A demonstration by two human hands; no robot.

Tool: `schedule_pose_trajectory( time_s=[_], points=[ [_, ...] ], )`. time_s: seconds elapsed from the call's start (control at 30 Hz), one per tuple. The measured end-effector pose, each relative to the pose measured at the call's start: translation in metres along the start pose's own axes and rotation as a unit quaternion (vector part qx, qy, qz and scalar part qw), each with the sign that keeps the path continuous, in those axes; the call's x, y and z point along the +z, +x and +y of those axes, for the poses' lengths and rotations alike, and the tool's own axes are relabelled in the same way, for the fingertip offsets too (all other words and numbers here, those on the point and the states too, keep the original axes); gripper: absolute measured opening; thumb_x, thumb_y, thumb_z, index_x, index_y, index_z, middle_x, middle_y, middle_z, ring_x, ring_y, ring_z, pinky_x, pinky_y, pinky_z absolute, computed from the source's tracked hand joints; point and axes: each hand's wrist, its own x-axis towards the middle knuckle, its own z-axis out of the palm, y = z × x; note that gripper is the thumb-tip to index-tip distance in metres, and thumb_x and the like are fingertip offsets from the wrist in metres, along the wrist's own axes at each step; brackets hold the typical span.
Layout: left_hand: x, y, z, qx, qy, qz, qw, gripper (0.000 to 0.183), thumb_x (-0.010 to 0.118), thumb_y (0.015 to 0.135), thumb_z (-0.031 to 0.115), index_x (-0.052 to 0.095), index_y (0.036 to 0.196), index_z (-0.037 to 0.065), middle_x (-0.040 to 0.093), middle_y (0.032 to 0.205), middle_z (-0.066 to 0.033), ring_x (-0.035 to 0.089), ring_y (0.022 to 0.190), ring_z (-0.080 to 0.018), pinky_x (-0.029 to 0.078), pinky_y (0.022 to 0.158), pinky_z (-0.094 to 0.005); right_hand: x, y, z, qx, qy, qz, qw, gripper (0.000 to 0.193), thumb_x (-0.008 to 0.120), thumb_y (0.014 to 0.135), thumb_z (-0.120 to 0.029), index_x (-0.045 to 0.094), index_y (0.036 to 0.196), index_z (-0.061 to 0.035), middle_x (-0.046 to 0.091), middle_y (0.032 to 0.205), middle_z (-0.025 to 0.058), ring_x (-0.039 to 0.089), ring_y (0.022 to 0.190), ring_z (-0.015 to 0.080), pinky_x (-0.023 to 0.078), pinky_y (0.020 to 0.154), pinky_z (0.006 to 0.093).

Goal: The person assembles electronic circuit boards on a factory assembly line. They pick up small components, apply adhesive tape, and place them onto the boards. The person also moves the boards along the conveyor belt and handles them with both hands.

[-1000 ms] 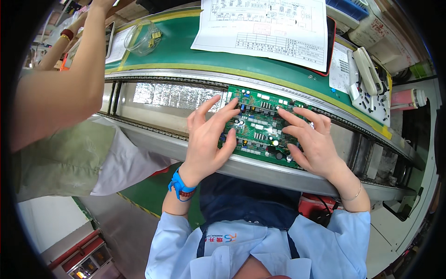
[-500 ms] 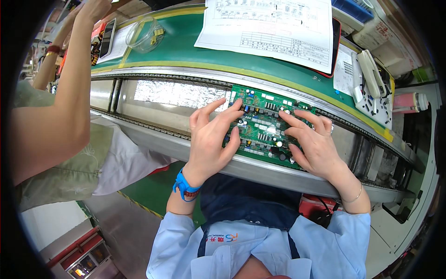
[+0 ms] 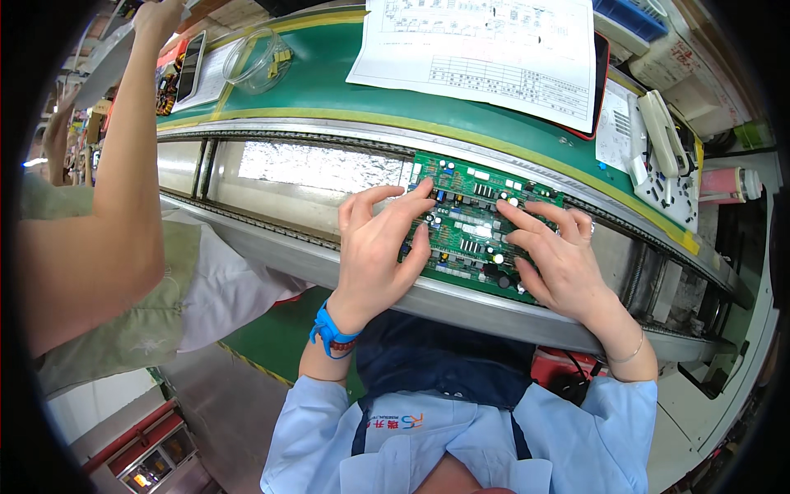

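Note:
A green circuit board (image 3: 481,216), crowded with small components, lies across the two rails of the conveyor in front of me. My left hand (image 3: 374,247) is over its left edge, fingers apart, with the index fingertip and thumb touching parts there. On the right side of the board, my right hand (image 3: 559,255) has its fingers spread among the white-topped capacitors (image 3: 507,200) and a black round part (image 3: 504,281). Neither hand shows anything gripped; what lies right under the fingertips is hidden.
Behind the conveyor rail (image 3: 288,136), a green bench holds printed sheets (image 3: 477,49), a clear round tub (image 3: 255,62) with yellow parts, and a pale tray (image 3: 671,181) of black bits. A co-worker's arm (image 3: 127,156) reaches up at left.
My left hand's outer fingers have drawn slightly closer to the index finger. The right hand stays nearly still on the board. The co-worker's far hand has shifted, with a grey sheet now beside it.

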Motion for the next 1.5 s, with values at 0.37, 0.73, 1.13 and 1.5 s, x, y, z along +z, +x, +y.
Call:
schedule_pose_trajectory(
  time_s=[0.37, 0.73, 1.13, 1.5],
  points=[
    [0.001, 0.003, 0.001, -0.012, -0.011, 0.008, 1.000, 0.029, 0.060, 0.075, 0.002, 0.061, 0.103, 0.007, 0.063, 0.116, -0.0042, 0.053, 0.099, -0.0247, 0.034, 0.089, -0.0371, -0.001, 0.002, 0.001, 0.003, 0.003, -0.006, 1.000, 0.027, 0.064, 0.074, -0.012, 0.054, 0.099, -0.0125, 0.050, 0.134, 0.0002, 0.047, 0.112, 0.0224, 0.028, 0.094, 0.0417],
    [0.003, 0.002, 0.001, -0.003, -0.022, 0.050, 0.999, 0.029, 0.062, 0.074, 0.003, 0.060, 0.103, 0.009, 0.064, 0.114, -0.0033, 0.054, 0.095, -0.0241, 0.035, 0.088, -0.0368, -0.004, 0.003, -0.005, 0.004, 0.011, 0.002, 1.000, 0.028, 0.064, 0.072, -0.009, 0.054, 0.098, -0.0080, 0.049, 0.134, 0.0053, 0.047, 0.111, 0.0250, 0.029, 0.092, 0.0418],
    [0.008, 0.001, 0.004, -0.008, -0.034, 0.056, 0.998, 0.028, 0.060, 0.078, 0.008, 0.059, 0.106, 0.009, 0.062, 0.114, -0.0029, 0.052, 0.097, -0.0249, 0.035, 0.087, -0.0385, -0.004, 0.002, -0.005, 0.006, 0.017, 0.013, 1.000, 0.030, 0.064, 0.071, -0.006, 0.052, 0.098, -0.0065, 0.051, 0.133, 0.0081, 0.048, 0.110, 0.0273, 0.030, 0.093, 0.0431],
    [0.004, -0.003, 0.002, -0.012, -0.014, 0.065, 0.998, 0.030, 0.061, 0.077, 0.008, 0.060, 0.107, 0.008, 0.063, 0.113, -0.0036, 0.052, 0.097, -0.0246, 0.035, 0.088, -0.0381, -0.001, 0.003, -0.009, -0.015, 0.025, 0.019, 0.999, 0.028, 0.064, 0.072, -0.009, 0.053, 0.098, -0.0060, 0.049, 0.133, 0.0076, 0.049, 0.108, 0.0271, 0.032, 0.091, 0.0437]
  ],
)
